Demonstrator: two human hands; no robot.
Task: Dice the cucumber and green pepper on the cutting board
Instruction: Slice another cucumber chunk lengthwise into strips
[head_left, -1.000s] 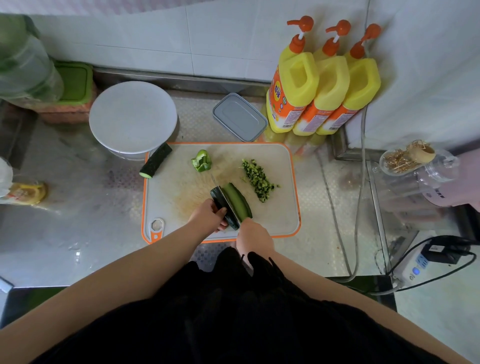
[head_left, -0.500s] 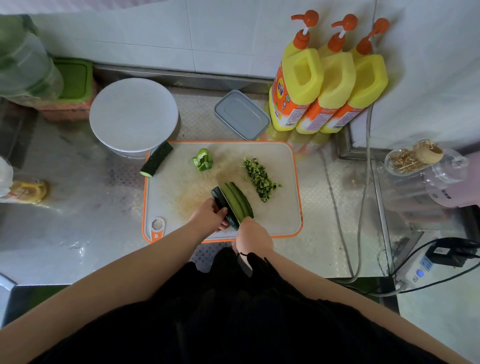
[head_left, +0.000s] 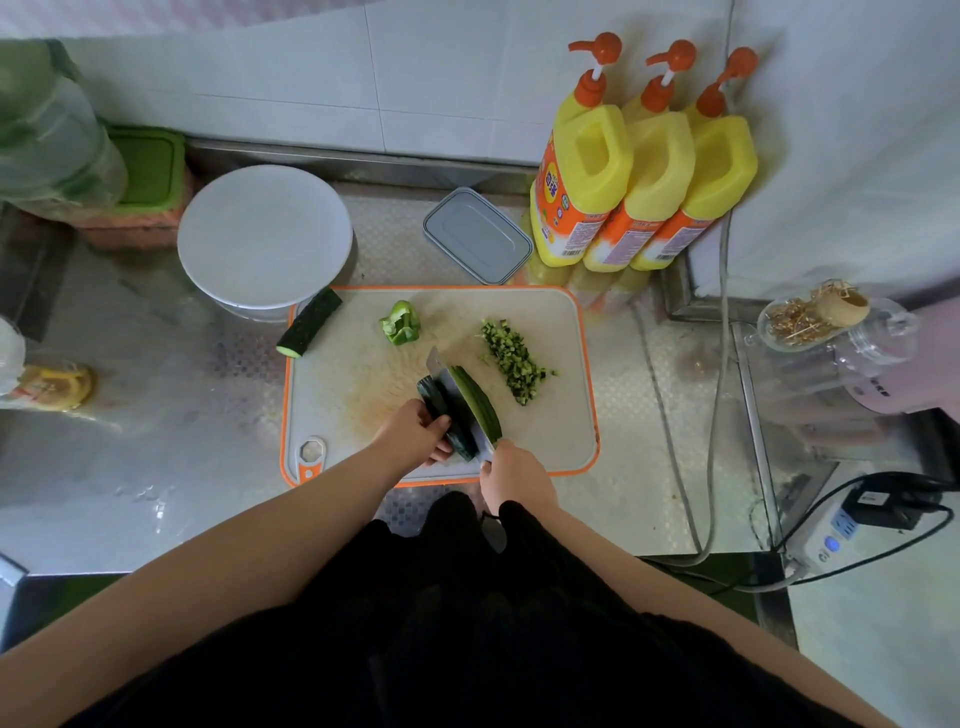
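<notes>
On the white cutting board (head_left: 556, 415) with an orange rim lies a cucumber piece (head_left: 448, 415), gripped at its near end by my left hand (head_left: 413, 434). My right hand (head_left: 514, 480) holds a knife (head_left: 441, 371) whose blade stands lengthwise in the cucumber, with a cut slice (head_left: 478, 402) leaning on the blade's right side. A heap of diced cucumber (head_left: 511, 361) lies to the right. A green pepper piece (head_left: 400, 323) sits at the board's far side. Another cucumber chunk (head_left: 309, 330) rests across the board's far left corner.
A white round lid on a bowl (head_left: 265, 239) stands behind the board on the left, a grey lidded box (head_left: 475, 236) behind its middle. Three yellow pump bottles (head_left: 639, 176) stand at the back right. A glass jar (head_left: 826, 332), cables and a power strip (head_left: 841, 535) lie to the right.
The knife has cut further along the cucumber, and the slice on its right has tipped away from the rest. Both hands stay in the same place.
</notes>
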